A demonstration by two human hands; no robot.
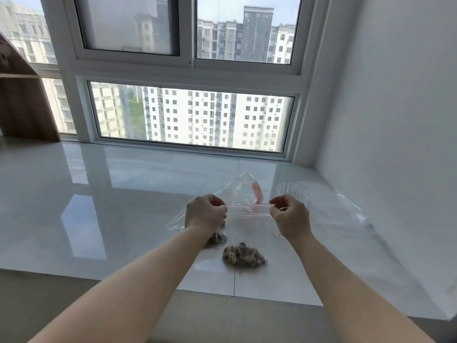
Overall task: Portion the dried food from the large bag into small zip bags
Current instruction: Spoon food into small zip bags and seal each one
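I hold a small clear zip bag [247, 229] upright above the white sill, with a clump of brown dried food [243, 256] at its bottom. My left hand [205, 214] pinches the left end of its zip strip, and my right hand [290, 216] pinches the right end. The strip is stretched taut between them. Behind it lies a larger clear bag [237, 186] with a pink-red strip [258, 194]. More dried food [217, 237] shows under my left wrist, partly hidden.
A clear plastic cup [294, 191] stands just behind my right hand. Loose clear plastic [351, 214] lies to the right by the white wall. The glossy white sill [99, 194] runs under the window. A wooden shelf unit [22, 102] stands at far left.
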